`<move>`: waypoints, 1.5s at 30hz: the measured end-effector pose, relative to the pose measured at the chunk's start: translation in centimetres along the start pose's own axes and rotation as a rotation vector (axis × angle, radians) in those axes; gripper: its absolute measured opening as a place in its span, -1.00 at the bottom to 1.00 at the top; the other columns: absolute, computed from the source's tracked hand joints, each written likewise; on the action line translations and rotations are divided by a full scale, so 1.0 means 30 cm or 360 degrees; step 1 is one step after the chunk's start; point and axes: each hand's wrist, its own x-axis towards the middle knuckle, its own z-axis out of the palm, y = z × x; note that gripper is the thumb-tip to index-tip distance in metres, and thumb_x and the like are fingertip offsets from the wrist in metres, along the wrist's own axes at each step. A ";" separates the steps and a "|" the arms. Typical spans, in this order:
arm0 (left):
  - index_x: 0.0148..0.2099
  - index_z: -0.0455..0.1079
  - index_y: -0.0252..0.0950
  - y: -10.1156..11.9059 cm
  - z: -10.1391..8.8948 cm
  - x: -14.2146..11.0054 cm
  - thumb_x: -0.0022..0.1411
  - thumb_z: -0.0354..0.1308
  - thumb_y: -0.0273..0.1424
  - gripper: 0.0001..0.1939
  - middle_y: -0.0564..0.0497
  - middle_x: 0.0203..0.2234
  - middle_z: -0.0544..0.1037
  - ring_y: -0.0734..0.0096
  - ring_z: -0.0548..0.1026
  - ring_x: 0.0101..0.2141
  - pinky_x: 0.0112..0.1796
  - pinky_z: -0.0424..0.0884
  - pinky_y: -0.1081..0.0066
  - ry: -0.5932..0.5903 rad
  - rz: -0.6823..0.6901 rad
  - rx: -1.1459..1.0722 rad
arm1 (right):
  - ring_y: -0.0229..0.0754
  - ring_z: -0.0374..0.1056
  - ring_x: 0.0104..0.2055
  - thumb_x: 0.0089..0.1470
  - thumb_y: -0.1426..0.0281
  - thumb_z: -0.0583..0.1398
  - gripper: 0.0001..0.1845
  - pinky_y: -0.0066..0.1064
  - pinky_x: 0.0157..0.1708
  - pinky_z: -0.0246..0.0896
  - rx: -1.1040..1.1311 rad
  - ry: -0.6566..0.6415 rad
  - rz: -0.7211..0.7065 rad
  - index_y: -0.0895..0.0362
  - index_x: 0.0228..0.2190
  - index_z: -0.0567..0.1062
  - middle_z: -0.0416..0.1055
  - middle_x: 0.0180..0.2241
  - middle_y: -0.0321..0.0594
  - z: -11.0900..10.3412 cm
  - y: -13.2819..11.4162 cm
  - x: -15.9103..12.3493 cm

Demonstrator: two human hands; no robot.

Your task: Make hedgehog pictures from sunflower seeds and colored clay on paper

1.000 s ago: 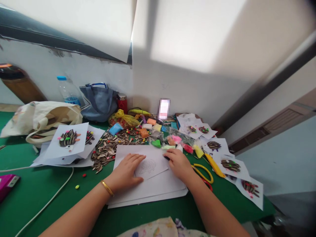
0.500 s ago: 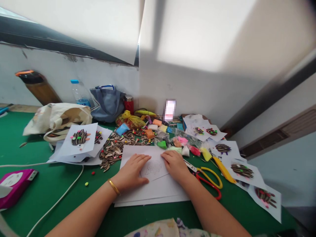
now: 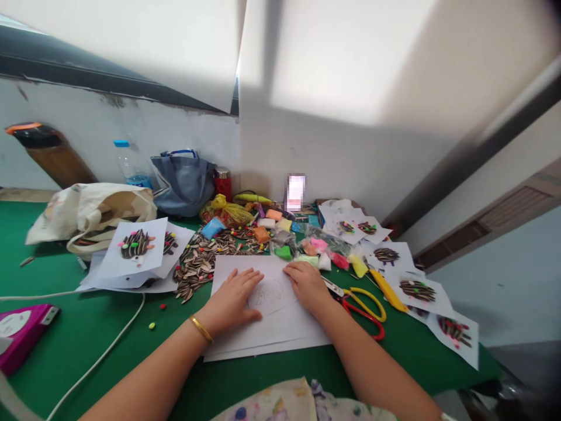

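White paper sheets (image 3: 272, 339) lie stacked on the green table in front of me. On top is a smaller sheet with a faint outline drawing (image 3: 268, 293) that looks like a hedgehog. My left hand (image 3: 234, 298) rests flat on the left of this sheet, thumb and fingers apart. My right hand (image 3: 309, 286) lies on its right side, fingers extended and slightly bent over the paper, holding nothing. Scissors (image 3: 362, 304) with yellow and red handles lie just right of my right hand. Beyond the paper, to the left, spreads a heap of striped sunflower seeds (image 3: 201, 260).
Colourful clay packets (image 3: 318, 245) lie behind the paper. A yellow utility knife (image 3: 388, 289) and seed-covered hedgehog pictures (image 3: 418, 289) are at right. More pictures (image 3: 135, 248), a cloth bag (image 3: 109, 204), a white cable (image 3: 109, 345) and a magenta box (image 3: 26, 333) occupy the left.
The view has shifted slightly, so most things sit a little further left. Both hands stay on the paper in nearly the same pose.
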 end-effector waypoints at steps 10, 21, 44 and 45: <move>0.32 0.10 -0.18 -0.003 0.007 0.003 -0.03 0.35 -0.15 -0.10 -0.15 0.28 0.23 0.05 0.11 0.29 0.28 -0.10 -0.04 0.0020 -0.0009 -0.0015 | -0.06 0.28 0.05 0.15 0.51 0.13 -0.65 -0.19 0.07 0.15 -0.0030 0.0092 0.0028 0.08 -0.04 0.50 0.44 -0.01 -0.11 0.016 0.005 0.000; 0.34 0.03 -0.20 -0.006 0.010 0.003 -0.03 0.35 -0.15 -0.05 -0.16 0.28 0.22 0.07 0.10 0.30 0.28 -0.12 0.00 0.0013 -0.0022 -0.0029 | -0.08 0.35 -0.05 0.17 0.45 0.13 -0.75 -0.22 0.01 0.23 0.0142 0.0336 -0.0077 0.12 -0.14 0.54 0.50 -0.12 -0.10 0.003 0.051 0.020; 0.25 0.22 -0.21 0.049 -0.059 -0.009 0.05 0.29 -0.09 -0.24 -0.21 0.29 0.20 0.00 0.01 0.33 0.28 -0.20 -0.07 -0.0028 -0.0085 0.0115 | -0.11 0.33 -0.19 0.09 0.30 0.25 -0.88 -0.36 -0.22 0.13 -0.0213 0.0005 0.0385 0.10 -0.41 0.53 0.46 -0.33 -0.18 -0.149 0.127 -0.081; 0.24 0.24 -0.22 0.054 -0.064 -0.011 0.05 0.29 -0.09 -0.25 -0.22 0.29 0.20 0.00 0.02 0.32 0.28 -0.19 -0.07 -0.0031 -0.0098 0.0126 | -0.12 0.32 -0.20 0.09 0.29 0.25 -0.87 -0.36 -0.22 0.12 -0.0193 -0.0018 0.0344 0.09 -0.41 0.52 0.46 -0.33 -0.19 -0.147 0.120 -0.087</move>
